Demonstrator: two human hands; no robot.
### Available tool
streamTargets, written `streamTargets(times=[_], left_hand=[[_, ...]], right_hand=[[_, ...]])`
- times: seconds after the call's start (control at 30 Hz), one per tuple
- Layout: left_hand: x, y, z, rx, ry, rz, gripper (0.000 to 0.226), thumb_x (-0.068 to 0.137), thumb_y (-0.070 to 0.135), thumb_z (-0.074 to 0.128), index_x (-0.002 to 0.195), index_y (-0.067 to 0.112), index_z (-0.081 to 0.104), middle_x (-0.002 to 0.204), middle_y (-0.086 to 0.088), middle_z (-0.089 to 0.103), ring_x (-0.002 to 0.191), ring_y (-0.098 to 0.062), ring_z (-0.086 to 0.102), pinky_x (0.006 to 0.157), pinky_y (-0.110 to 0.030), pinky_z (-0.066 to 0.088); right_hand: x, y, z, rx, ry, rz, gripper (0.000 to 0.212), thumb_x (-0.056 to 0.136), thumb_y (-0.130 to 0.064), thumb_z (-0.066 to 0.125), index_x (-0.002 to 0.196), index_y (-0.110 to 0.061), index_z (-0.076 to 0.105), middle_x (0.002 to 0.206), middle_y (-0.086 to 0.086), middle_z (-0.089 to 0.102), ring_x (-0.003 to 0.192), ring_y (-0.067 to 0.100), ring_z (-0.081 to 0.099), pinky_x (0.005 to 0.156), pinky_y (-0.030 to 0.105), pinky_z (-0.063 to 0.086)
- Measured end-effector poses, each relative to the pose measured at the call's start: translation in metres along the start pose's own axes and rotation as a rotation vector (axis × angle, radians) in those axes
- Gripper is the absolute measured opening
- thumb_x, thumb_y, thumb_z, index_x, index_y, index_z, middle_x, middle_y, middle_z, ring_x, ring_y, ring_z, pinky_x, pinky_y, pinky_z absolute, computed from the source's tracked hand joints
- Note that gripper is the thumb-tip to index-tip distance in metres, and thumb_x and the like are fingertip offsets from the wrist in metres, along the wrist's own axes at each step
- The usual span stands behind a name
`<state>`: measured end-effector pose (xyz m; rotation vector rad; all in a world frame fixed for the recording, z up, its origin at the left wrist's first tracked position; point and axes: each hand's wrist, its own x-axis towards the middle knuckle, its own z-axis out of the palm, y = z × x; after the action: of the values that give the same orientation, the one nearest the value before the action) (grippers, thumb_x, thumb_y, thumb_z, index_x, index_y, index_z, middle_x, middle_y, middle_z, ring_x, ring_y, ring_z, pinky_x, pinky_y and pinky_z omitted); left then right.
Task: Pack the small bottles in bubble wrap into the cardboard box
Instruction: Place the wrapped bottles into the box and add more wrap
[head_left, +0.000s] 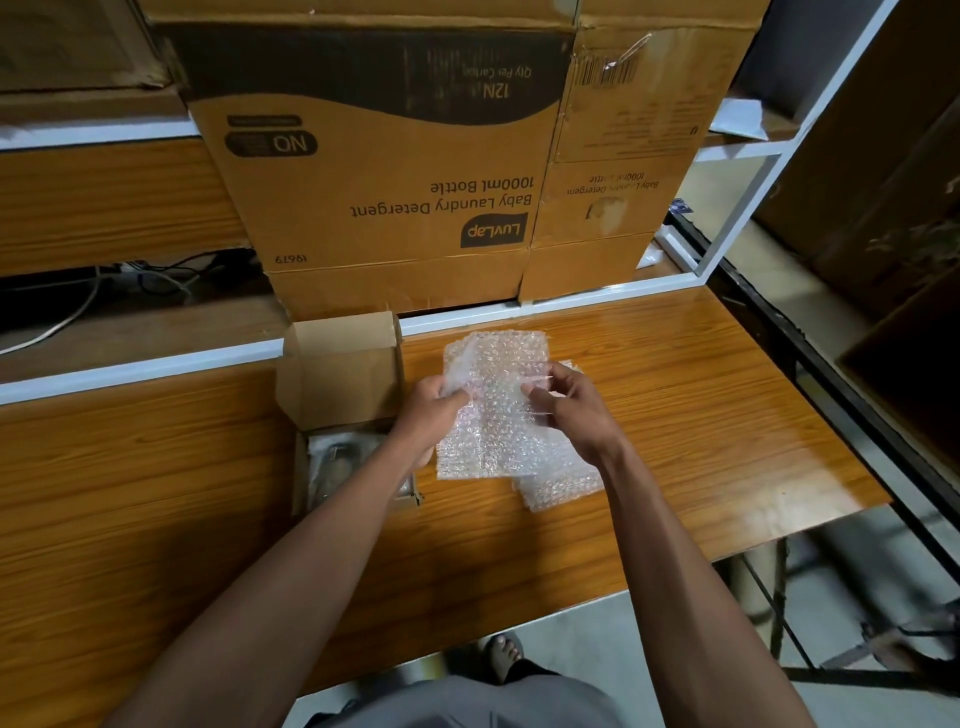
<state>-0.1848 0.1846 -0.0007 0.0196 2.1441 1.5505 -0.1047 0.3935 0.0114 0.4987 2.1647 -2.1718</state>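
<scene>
From the head view, the person holds a clear, rectangular sheet of bubble wrap (493, 400) up off the glossy orange wood-grain table (675, 395), tilted toward the camera, probably so a single layer can be peeled free before wrapping. The left hand (434, 402) pinches the sheet's left edge between thumb and curled fingers; the right hand (563, 402) pinches it near the middle-right the same way, so both hands are closed on the wrap. A small stack of further bubble wrap sheets (558, 483) lies flat on the table just beneath and to the right, within easy reach. The small brown cardboard box (343, 374) sits just left of the hands with its lid flap standing upright, left open for loading. Inside its lower part something pale and wrapped (332, 467) shows, likely bottles already packed, though the left forearm hides part of it. Large printed brown cartons (384, 171) stand stacked behind the table's white rail
</scene>
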Motion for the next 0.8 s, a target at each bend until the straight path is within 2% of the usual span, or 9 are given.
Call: streamTargets(times=[0.1, 0.17, 0.23, 0.3, 0.43, 0.5, 0.57, 0.7, 0.8], left_hand=[[-0.001, 0.004, -0.003, -0.128, -0.046, 0.016, 0.036, 0.101, 0.018, 0.070, 0.136, 0.013, 0.061, 0.127, -0.003, 0.069, 0.102, -0.009, 0.063, 0.080, -0.023, 0.049], [-0.007, 0.009, -0.006, -0.183, -0.091, 0.014, 0.041, 0.100, 0.012, 0.071, 0.135, 0.028, 0.055, 0.122, 0.007, 0.065, 0.103, -0.007, 0.061, 0.083, -0.026, 0.050], [-0.008, 0.010, -0.010, -0.108, -0.095, 0.050, 0.039, 0.097, 0.002, 0.070, 0.128, 0.025, 0.063, 0.119, 0.004, 0.066, 0.100, -0.011, 0.065, 0.076, -0.026, 0.058], [-0.009, 0.011, -0.014, 0.002, -0.080, 0.097, 0.034, 0.094, -0.014, 0.063, 0.113, 0.013, 0.072, 0.115, 0.003, 0.068, 0.098, -0.014, 0.066, 0.074, -0.024, 0.063], [-0.009, 0.013, -0.018, -0.021, -0.078, 0.113, 0.034, 0.090, -0.021, 0.061, 0.107, 0.004, 0.074, 0.117, 0.001, 0.068, 0.107, -0.017, 0.067, 0.085, -0.037, 0.066], [-0.009, 0.014, -0.017, -0.037, -0.072, 0.150, 0.029, 0.089, -0.017, 0.067, 0.106, 0.005, 0.075, 0.113, 0.001, 0.071, 0.106, -0.019, 0.068, 0.089, -0.044, 0.065], [-0.008, 0.012, -0.017, -0.053, -0.062, 0.192, 0.028, 0.090, -0.011, 0.071, 0.109, 0.010, 0.075, 0.113, -0.002, 0.073, 0.108, -0.022, 0.071, 0.089, -0.044, 0.065], [-0.009, 0.011, -0.016, -0.133, -0.129, 0.199, 0.040, 0.090, -0.010, 0.073, 0.122, 0.013, 0.069, 0.123, -0.005, 0.071, 0.110, -0.022, 0.071, 0.081, -0.036, 0.066], [-0.010, 0.012, -0.013, -0.123, -0.165, 0.191, 0.037, 0.088, -0.007, 0.075, 0.118, 0.015, 0.069, 0.126, -0.003, 0.070, 0.111, -0.020, 0.069, 0.076, -0.027, 0.063]], right_hand=[[-0.001, 0.004, -0.003, -0.046, -0.050, -0.014, 0.017, 0.096, -0.013, 0.076, 0.112, -0.020, 0.076, 0.107, 0.012, 0.075, 0.090, 0.016, 0.066, 0.077, 0.033, 0.049], [-0.001, 0.004, -0.004, 0.002, -0.009, -0.035, 0.016, 0.099, -0.004, 0.070, 0.106, -0.017, 0.076, 0.096, 0.001, 0.077, 0.079, 0.006, 0.066, 0.068, 0.022, 0.050], [-0.001, 0.005, -0.008, 0.020, 0.011, -0.043, 0.024, 0.099, 0.008, 0.063, 0.100, -0.013, 0.074, 0.086, -0.002, 0.074, 0.067, 0.004, 0.060, 0.058, 0.019, 0.046], [0.001, 0.008, -0.014, 0.009, -0.007, -0.035, 0.033, 0.095, 0.018, 0.056, 0.099, -0.010, 0.073, 0.083, 0.008, 0.067, 0.060, 0.016, 0.048, 0.052, 0.024, 0.035], [0.006, 0.014, -0.022, -0.039, -0.075, 0.001, 0.044, 0.093, 0.023, 0.046, 0.106, -0.010, 0.071, 0.099, 0.020, 0.070, 0.081, 0.035, 0.041, 0.061, 0.046, 0.024], [0.003, 0.009, -0.023, -0.040, -0.092, -0.010, 0.043, 0.093, 0.023, 0.046, 0.105, -0.010, 0.070, 0.098, 0.023, 0.067, 0.084, 0.035, 0.043, 0.064, 0.046, 0.029], [-0.002, 0.002, -0.024, -0.017, -0.088, -0.025, 0.039, 0.096, 0.021, 0.048, 0.105, -0.010, 0.070, 0.094, 0.022, 0.063, 0.074, 0.032, 0.044, 0.060, 0.036, 0.036], [-0.005, -0.002, -0.025, 0.046, -0.081, -0.052, 0.036, 0.099, 0.018, 0.052, 0.103, -0.012, 0.072, 0.096, 0.017, 0.064, 0.069, 0.019, 0.050, 0.055, 0.028, 0.040], [-0.006, -0.005, -0.025, 0.079, -0.071, -0.039, 0.030, 0.100, 0.014, 0.055, 0.116, -0.008, 0.068, 0.097, 0.015, 0.068, 0.068, 0.014, 0.058, 0.053, 0.025, 0.046]])
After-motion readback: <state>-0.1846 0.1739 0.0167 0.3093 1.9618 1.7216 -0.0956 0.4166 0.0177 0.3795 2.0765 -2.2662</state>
